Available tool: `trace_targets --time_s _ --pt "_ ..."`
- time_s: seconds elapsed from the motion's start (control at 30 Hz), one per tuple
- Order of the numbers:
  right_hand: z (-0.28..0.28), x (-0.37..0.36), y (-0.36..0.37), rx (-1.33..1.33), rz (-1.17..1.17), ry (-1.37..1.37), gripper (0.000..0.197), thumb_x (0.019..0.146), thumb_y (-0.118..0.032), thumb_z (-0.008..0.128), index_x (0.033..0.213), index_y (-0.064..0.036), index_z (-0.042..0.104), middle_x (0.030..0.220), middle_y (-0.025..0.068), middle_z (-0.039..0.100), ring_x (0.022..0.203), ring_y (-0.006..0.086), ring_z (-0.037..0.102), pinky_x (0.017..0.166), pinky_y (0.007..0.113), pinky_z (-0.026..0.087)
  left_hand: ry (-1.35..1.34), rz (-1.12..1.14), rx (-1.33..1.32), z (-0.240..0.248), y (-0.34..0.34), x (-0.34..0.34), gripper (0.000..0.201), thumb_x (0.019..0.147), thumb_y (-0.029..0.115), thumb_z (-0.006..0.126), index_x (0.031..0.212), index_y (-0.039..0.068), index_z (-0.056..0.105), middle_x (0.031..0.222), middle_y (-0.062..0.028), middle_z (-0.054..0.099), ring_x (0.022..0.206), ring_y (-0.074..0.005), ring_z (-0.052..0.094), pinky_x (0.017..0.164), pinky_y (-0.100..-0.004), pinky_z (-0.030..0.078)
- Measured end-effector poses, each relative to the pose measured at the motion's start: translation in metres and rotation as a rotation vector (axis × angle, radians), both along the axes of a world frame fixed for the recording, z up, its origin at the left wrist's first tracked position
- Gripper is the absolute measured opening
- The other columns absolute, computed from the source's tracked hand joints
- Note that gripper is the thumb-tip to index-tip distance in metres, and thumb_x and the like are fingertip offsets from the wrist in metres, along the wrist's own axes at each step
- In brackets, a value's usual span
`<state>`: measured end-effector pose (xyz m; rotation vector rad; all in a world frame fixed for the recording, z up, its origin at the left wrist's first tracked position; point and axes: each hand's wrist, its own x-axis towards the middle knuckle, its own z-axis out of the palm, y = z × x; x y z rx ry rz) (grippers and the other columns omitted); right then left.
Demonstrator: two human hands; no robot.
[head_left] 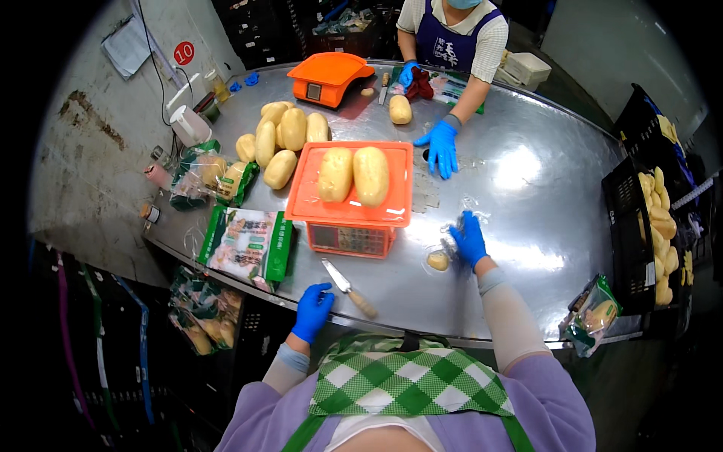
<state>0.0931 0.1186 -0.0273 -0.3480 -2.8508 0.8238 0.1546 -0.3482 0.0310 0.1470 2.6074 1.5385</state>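
Observation:
My left hand point(312, 313), in a blue glove, rests by the table's front edge with its fingers loosely stretched and nothing in them. Just right of it lies a knife point(349, 288) with a wooden handle. My right hand point(471, 241), gloved too, lies palm down on the wet metal table point(520, 218), fingers extended. Left of that hand sits a small cut pale yellow piece point(437, 261). Two smooth oval root vegetables point(370, 177), potatoes or lotus root sections, lie on the orange scale point(301, 184) before me. A green and white stack of packaging bags point(248, 242) lies left of the scale.
A pile of the vegetables point(292, 129) lies beyond the bags, near a second orange scale point(327, 71). Across the table, a co-worker's gloved hand point(440, 147) reaches over the surface. A black crate point(629, 233) of vegetables stands right; a filled bag point(595, 316) lies near the right corner.

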Motion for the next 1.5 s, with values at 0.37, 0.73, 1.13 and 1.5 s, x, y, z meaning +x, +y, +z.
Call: trace_targets --time_s 0.37,0.73,1.13,1.5 --pt "-0.012 0.206 0.076 0.364 -0.534 -0.115 0.092 0.081 -0.049 0.069 0.145 0.0026 0.029 0.152 0.0229 0.026 0.142 0.0404 0.02 0.116 0.046 0.02 0.043 -0.174 -0.088 -0.018 -0.074 -0.036 0.015 0.085 0.014 0.066 0.095 0.004 0.068 0.089 -0.0126 0.066 0.078 -0.0249 0.065 0.069 -0.0342 0.051" --pt "-0.019 0.057 0.069 0.461 -0.37 -0.193 0.103 0.079 -0.061 0.063 0.147 0.0055 0.023 0.154 0.0239 0.022 0.142 0.0373 0.021 0.116 0.044 0.019 -0.157 -0.024 -0.139 -0.039 -0.068 -0.058 0.014 0.085 0.018 0.065 0.087 0.004 0.068 0.085 -0.0143 0.066 0.075 -0.0273 0.065 0.066 -0.0348 0.05" --pt "-0.002 -0.205 -0.003 0.437 -0.164 -0.206 0.094 0.087 -0.065 0.048 0.149 0.0007 0.023 0.156 0.0224 0.017 0.145 0.0354 0.015 0.115 0.048 0.017 0.172 0.012 -0.429 -0.017 -0.041 -0.054 0.012 0.084 0.018 0.065 0.084 0.007 0.067 0.079 -0.0131 0.063 0.072 -0.0331 0.061 0.064 -0.0394 0.049" --pt "0.024 0.015 0.007 0.01 -0.085 0.067 0.082 0.087 -0.035 0.066 0.148 0.0003 0.024 0.155 0.0209 0.022 0.144 0.0382 0.018 0.117 0.046 0.016 0.161 0.017 -0.422 -0.015 -0.039 -0.055 0.012 0.086 0.018 0.064 0.086 0.006 0.067 0.082 -0.0144 0.063 0.074 -0.0336 0.062 0.065 -0.039 0.05"
